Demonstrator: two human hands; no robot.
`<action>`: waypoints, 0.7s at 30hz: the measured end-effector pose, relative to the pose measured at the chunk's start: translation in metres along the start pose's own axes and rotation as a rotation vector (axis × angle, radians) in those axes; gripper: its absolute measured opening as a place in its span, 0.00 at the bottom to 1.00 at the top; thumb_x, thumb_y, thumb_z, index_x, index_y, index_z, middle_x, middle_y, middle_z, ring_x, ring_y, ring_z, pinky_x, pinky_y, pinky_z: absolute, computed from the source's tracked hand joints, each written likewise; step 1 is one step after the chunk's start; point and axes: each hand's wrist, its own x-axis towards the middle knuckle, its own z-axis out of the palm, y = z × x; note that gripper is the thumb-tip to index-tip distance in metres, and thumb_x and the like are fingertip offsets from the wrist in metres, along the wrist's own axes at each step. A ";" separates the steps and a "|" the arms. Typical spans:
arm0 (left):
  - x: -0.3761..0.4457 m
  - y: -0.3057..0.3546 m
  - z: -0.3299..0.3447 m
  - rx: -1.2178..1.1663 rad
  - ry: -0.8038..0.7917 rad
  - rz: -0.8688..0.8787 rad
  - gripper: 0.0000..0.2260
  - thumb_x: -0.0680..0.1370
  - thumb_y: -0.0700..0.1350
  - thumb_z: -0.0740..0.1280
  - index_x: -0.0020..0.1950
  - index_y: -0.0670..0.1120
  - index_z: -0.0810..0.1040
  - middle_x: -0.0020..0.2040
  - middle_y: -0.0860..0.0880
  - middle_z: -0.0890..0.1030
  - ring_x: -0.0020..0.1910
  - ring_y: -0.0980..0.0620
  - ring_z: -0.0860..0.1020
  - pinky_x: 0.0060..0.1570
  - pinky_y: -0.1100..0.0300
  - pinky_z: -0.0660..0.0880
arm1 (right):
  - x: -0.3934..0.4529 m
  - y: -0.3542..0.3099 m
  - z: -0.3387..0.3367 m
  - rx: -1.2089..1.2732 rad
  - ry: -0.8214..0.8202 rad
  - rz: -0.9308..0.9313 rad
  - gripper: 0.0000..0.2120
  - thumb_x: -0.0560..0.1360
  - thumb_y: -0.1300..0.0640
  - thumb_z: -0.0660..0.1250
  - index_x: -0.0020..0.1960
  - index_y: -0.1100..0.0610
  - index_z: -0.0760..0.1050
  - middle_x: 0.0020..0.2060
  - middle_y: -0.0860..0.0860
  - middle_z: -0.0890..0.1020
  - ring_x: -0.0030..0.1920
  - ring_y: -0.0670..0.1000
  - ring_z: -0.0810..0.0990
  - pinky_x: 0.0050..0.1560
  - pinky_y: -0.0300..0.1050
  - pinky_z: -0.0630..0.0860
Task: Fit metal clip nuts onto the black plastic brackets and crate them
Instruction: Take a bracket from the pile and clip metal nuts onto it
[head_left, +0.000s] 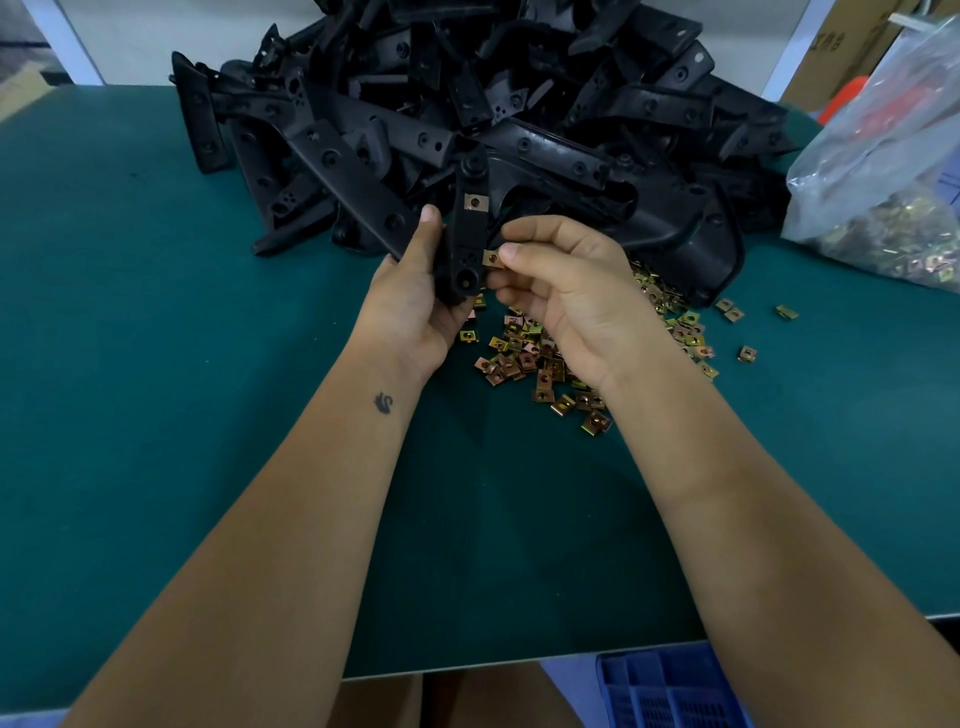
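My left hand (410, 296) grips a black plastic bracket (467, 228), held upright above the table. One metal clip nut (474, 202) sits on the bracket's upper part. My right hand (561, 291) pinches a second clip nut (492, 258) between thumb and forefinger, right at the bracket's lower right edge. A loose heap of brass-coloured clip nuts (545, 353) lies on the green table under and behind my right hand. A big pile of black brackets (467, 104) fills the far middle of the table.
A clear plastic bag of clip nuts (883, 197) stands at the right edge. A blue plastic crate (670, 686) sits below the table's near edge at the lower right. A few stray nuts (748, 353) lie right of the heap. The green table (156, 364) stretches to the left.
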 end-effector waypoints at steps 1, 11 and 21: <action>0.000 0.000 0.000 0.007 0.002 0.001 0.11 0.82 0.52 0.64 0.55 0.45 0.78 0.38 0.50 0.85 0.35 0.55 0.82 0.34 0.63 0.78 | 0.000 0.000 0.000 0.005 0.004 0.004 0.07 0.75 0.70 0.67 0.47 0.60 0.78 0.38 0.53 0.83 0.35 0.49 0.82 0.37 0.39 0.78; 0.000 0.000 0.001 -0.055 0.021 0.001 0.09 0.82 0.50 0.65 0.52 0.45 0.78 0.38 0.49 0.85 0.34 0.54 0.83 0.32 0.62 0.79 | 0.001 0.001 -0.001 -0.017 -0.018 -0.004 0.07 0.75 0.70 0.67 0.48 0.59 0.78 0.38 0.53 0.82 0.36 0.48 0.82 0.38 0.39 0.78; 0.001 -0.001 0.001 -0.011 0.012 0.011 0.10 0.82 0.50 0.64 0.52 0.44 0.79 0.40 0.48 0.85 0.38 0.52 0.83 0.41 0.58 0.80 | 0.000 0.002 0.001 -0.065 -0.002 -0.019 0.08 0.75 0.70 0.66 0.47 0.59 0.78 0.37 0.52 0.83 0.35 0.48 0.82 0.37 0.39 0.78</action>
